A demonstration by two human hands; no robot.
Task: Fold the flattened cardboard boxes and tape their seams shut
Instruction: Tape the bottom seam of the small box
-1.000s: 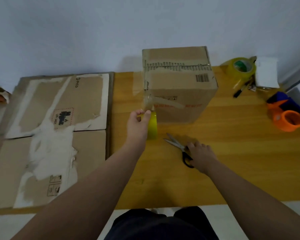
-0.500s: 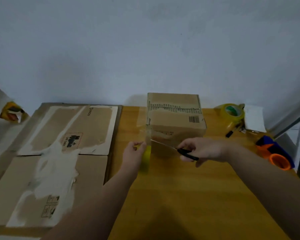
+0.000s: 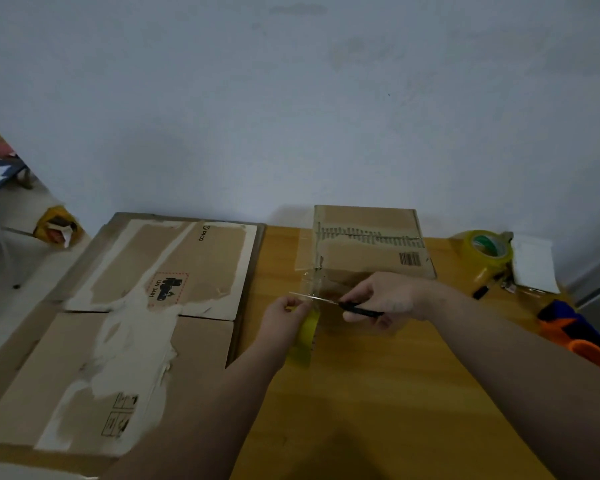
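A folded cardboard box (image 3: 368, 244) stands at the back of the wooden table (image 3: 378, 393), with clear tape along its top and down its left front corner. My left hand (image 3: 284, 320) grips a yellow tape roll (image 3: 307, 332) just in front of that corner, with a strip of tape stretched up to the box. My right hand (image 3: 381, 299) holds black-handled scissors (image 3: 329, 301), their blades pointing left across the stretched strip. Flattened cardboard boxes (image 3: 129, 323) with torn white patches lie on the left.
A second yellow tape roll (image 3: 487, 249) and a white packet (image 3: 534, 265) sit at the back right. An orange and blue tape dispenser (image 3: 582, 337) lies near the right edge. A black pen (image 3: 482, 291) lies beside the roll. A wall runs right behind the table.
My right hand picked the scissors up off the table and brought the blades to the tape strip beside my left hand. The view tilted upward.
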